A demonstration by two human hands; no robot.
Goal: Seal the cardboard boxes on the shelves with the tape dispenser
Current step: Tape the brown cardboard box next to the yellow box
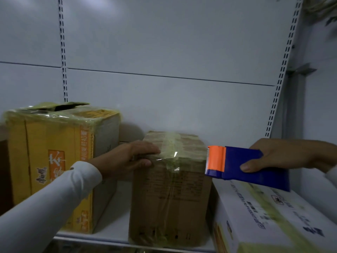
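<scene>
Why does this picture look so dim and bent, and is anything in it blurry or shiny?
Head view: light is dim and bluish; the wide lens bows the shelf uprights. The white box at lower right and the yellow box are smeared by blur. A small glare spot sits on the tape across the brown box.

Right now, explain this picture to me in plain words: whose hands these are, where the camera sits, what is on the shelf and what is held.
There is no machine here. A person wears one camera on the head, looking forward and down at the hands. On the white metal shelf stand three boxes: a tall yellow printed carton at left, a brown taped cardboard box in the middle, and a white printed carton at right. The left hand, in a white sleeve, rests on the brown box's top front edge. The right hand grips a blue and orange tape dispenser beside that box.
</scene>
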